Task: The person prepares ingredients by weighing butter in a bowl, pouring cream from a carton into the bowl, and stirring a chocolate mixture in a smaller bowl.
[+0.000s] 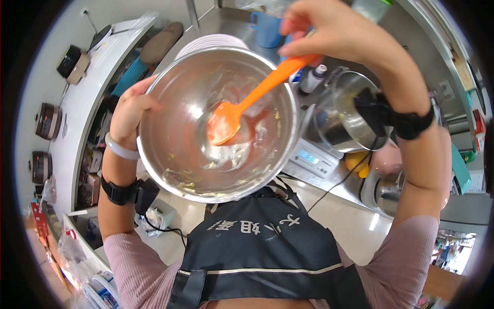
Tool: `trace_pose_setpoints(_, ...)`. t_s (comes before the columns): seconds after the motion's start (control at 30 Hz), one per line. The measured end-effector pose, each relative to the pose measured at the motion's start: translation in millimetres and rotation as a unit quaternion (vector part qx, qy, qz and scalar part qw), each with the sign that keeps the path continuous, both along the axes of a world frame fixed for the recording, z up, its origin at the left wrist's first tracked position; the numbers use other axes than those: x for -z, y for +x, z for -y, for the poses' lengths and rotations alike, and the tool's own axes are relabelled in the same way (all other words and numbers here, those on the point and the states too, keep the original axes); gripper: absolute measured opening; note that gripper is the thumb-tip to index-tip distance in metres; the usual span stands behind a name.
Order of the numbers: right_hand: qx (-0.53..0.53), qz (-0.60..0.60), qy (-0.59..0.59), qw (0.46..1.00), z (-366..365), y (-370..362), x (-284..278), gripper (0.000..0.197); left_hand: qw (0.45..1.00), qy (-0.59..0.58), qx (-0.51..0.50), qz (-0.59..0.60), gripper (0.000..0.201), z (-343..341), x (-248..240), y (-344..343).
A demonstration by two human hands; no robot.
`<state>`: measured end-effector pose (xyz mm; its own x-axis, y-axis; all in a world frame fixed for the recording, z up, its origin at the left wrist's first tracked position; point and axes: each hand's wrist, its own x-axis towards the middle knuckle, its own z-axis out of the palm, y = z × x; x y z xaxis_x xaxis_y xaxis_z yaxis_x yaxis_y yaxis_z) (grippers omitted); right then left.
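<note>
A large stainless steel mixing bowl [167, 131] is tilted up in front of me, its inside smeared with pale yellowish bits and a whitish film. My left hand [128, 113] grips its left rim, the thumb over the edge and the fingers mostly hidden behind. Above the far right rim, my right hand [329, 33], slightly blurred, is closed round the handle of an orange spatula [265, 85]. The spatula's head lies low inside the bowl, near the bottom, with some pale residue on it.
Right of the bowl, a digital scale [315, 158] sits by a steel pot [329, 116] and a dark bottle [312, 80] with a white cap. Behind are a blue jug [267, 31] and a pale ribbed dish [213, 40]. Several cookers [47, 121] line the left counter.
</note>
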<state>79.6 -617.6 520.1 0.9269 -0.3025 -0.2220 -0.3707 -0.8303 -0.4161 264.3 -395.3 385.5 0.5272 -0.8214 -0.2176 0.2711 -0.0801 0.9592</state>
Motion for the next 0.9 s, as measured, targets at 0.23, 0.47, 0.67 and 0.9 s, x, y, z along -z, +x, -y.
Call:
trace_pose_setpoints(0.23, -0.064, 0.35, -0.051, 0.933, -33.8, 172.7, 131.2, 0.033, 0.983, -0.011, -0.182, -0.027, 0.054, -127.5, 55.5, 118.9)
trace_pose_setpoints(0.47, 0.006, 0.238, -0.085, 0.968, -82.0, 129.1, 253.6, 0.037, 0.909, -0.066, -0.404, 0.074, 0.05, -150.2, 167.7, 228.0)
trace_pose_setpoints(0.67, -0.106, 0.141, -0.003, 0.984, -80.6, 136.2, 282.0, 0.065, 0.847, -0.079, -0.523, 0.048, 0.05, -100.1, 255.4, 278.5)
trace_pose_setpoints(0.9, -0.072, 0.044, -0.059, 0.995, -76.8, 122.1, 292.2, 0.064, 0.806, -0.069, -0.588, 0.018, 0.046, -43.4, 298.1, 294.7)
